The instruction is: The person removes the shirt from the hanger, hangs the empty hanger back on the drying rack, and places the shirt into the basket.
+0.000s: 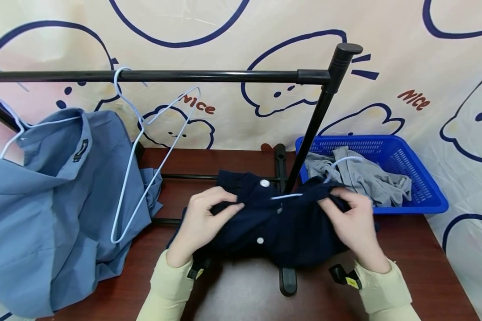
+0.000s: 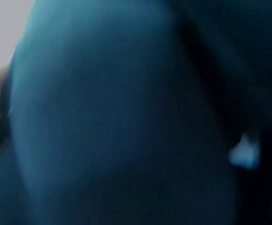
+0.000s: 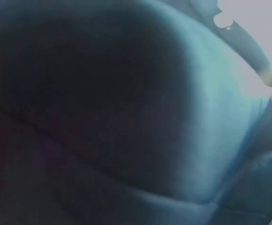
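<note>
Navy garment (image 1: pixel 305 232) is held over the worktop (image 1: pixel 241 294), pinched at either side by the left hand (image 1: pixel 205 218) and right hand (image 1: pixel 353 218), seemingly to spread its cloth around a pale hanger (image 1: pixel 287 196), though blurred wrist views hide the exact grip.

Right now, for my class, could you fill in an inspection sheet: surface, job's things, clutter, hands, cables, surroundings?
Surface: brown table, glossy.
Job's things: navy garment with white buttons; pale-blue hanger, mostly hidden by it.
Clutter: blue basket holding crumpled grey clothing.
Hands: left hand and right hand both grip the navy garment.
Cables: nothing seen.
Surroundings: black rack bearing a blue-grey garment and a bare hanger; cartoon-patterned backdrop.
</note>
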